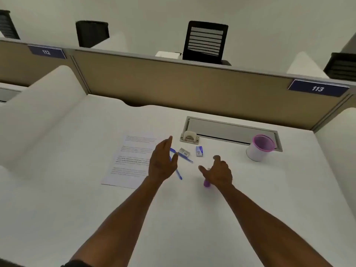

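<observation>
A: What are our hands doing?
B: We are hovering our left hand over two blue pens on the worktop, fingers straight and wide, gripping nothing.
A: And the other?
B: We are arching our right hand, fingers loosely spread, over a purple marker. Its end is poking out beneath the wrist. Whether we are touching it, we cannot tell.
A: What is lying around them?
B: A paper is lying left of the left hand, an eraser box just beyond both hands, and a cup is standing well beyond the right hand, to its right.
</observation>
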Motion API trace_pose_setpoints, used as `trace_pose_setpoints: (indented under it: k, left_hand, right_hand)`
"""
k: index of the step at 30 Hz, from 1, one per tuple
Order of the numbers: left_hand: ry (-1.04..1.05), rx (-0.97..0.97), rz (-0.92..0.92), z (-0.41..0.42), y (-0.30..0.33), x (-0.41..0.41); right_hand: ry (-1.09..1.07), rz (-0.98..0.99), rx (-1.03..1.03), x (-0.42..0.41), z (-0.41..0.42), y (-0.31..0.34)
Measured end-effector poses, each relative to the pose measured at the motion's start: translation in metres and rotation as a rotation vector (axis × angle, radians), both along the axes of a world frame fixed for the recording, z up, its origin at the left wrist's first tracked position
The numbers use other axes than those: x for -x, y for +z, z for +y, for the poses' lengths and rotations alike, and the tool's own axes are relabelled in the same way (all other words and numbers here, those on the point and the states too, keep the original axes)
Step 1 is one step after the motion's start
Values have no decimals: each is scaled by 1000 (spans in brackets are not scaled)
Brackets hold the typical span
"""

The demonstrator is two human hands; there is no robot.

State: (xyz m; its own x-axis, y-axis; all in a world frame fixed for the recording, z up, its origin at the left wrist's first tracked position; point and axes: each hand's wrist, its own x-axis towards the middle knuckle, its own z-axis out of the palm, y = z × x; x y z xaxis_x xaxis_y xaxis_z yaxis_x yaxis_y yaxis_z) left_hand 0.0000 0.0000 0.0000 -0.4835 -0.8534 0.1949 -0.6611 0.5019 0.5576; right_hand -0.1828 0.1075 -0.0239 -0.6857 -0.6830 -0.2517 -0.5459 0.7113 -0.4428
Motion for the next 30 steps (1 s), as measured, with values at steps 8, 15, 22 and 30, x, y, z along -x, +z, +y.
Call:
trace_pose_setpoints:
  k: [8,15,22,30]
  left_hand:
    - [8,-193,179,39,-33,11]
    - [-178,-510,174,48,-42,17]
    - [-26,-517,413,37,-33,21]
    - [372,-742,699,8,-37,2]
  right_hand:
    - [-107,-119,78,-4,4,-34]
    - [-604,-1150,440,-13,-6,-16]
    - [-469,-1194,220,-32,-17,-20]
    - [-291,-159,221,12,-67,-28]
